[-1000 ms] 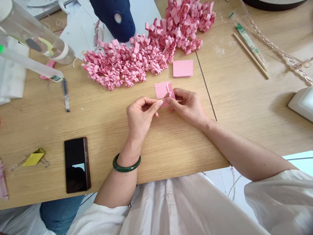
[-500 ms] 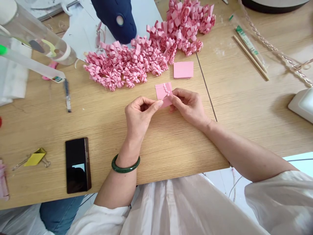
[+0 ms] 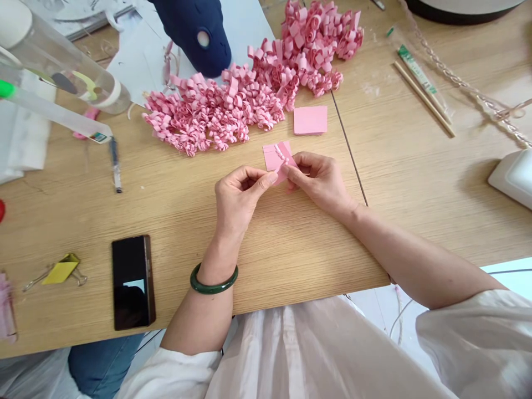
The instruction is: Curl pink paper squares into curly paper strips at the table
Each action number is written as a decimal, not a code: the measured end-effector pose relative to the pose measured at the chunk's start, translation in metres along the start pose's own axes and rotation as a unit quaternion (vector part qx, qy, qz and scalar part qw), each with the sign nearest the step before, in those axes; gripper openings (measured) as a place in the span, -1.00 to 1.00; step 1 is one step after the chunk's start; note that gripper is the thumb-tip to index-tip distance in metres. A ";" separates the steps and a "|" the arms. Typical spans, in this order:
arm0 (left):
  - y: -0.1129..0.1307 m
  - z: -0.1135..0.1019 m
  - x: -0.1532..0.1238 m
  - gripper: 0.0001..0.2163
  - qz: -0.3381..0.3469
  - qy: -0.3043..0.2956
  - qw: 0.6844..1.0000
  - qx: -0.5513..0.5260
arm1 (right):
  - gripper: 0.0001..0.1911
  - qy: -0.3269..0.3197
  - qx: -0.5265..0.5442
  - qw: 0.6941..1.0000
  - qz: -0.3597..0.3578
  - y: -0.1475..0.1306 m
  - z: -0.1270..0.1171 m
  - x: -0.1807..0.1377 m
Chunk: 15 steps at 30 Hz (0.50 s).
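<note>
My left hand [image 3: 239, 195] and my right hand [image 3: 318, 180] meet over the wooden table [image 3: 291, 244], both pinched on a small pink paper square [image 3: 276, 158] with curled strips along its edge. The fingers of both hands are closed on the paper's near side. Just beyond it lies a stack of flat pink paper squares [image 3: 310, 120]. Farther back spreads a large pile of curled pink paper pieces [image 3: 249, 88].
A black phone [image 3: 132, 281] and a yellow binder clip [image 3: 60, 270] lie at the near left. A pen [image 3: 115, 166], a clear tube [image 3: 62, 61] and a navy object [image 3: 195, 30] sit at the back left. Chopsticks [image 3: 423, 97] and a chain [image 3: 469, 83] lie at the right.
The hands have stayed in place, with small finger movements working the curled strip on the pink square. The view has shifted slightly.
</note>
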<state>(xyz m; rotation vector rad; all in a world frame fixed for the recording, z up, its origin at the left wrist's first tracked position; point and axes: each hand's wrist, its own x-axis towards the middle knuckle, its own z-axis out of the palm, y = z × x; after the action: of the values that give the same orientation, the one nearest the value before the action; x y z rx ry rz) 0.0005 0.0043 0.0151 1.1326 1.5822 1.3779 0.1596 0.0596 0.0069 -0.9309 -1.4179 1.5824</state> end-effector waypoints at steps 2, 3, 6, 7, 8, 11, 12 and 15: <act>0.000 0.000 0.000 -0.83 -0.007 -0.001 1.000 -0.016 | -0.58 0.010 0.003 1.000 0.002 -0.001 0.000 0.000; 0.000 0.000 0.001 -0.82 -0.011 0.000 1.000 -0.020 | -0.59 0.013 0.005 1.000 0.003 -0.001 0.000 0.000; 0.000 0.000 0.001 -0.81 -0.016 -0.001 1.000 -0.018 | -0.61 0.000 0.004 1.000 0.002 -0.003 -0.001 -0.001; 0.000 0.000 0.001 -0.81 -0.015 -0.003 1.000 -0.017 | -0.62 -0.009 0.003 1.000 -0.001 -0.004 -0.001 -0.001; 0.000 0.000 0.000 -0.82 -0.012 -0.005 1.000 -0.016 | -0.64 -0.017 0.001 1.000 -0.004 -0.005 -0.001 -0.001; 0.001 0.002 -0.002 -0.81 -0.010 -0.017 1.000 -0.002 | -0.67 -0.025 -0.007 1.000 -0.009 -0.006 -0.002 -0.002; 0.001 0.003 -0.003 -0.81 -0.011 -0.019 1.000 0.004 | -0.66 -0.023 -0.009 1.000 -0.009 -0.007 -0.002 -0.002; 0.000 0.004 -0.004 -0.78 -0.008 -0.016 1.000 0.014 | -0.60 -0.018 -0.011 1.000 -0.007 -0.008 -0.002 -0.001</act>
<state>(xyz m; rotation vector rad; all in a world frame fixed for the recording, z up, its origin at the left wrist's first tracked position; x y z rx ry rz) 0.0057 0.0015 0.0142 1.1514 1.5881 1.3254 0.1625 0.0594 0.0146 -0.9078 -1.4677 1.5838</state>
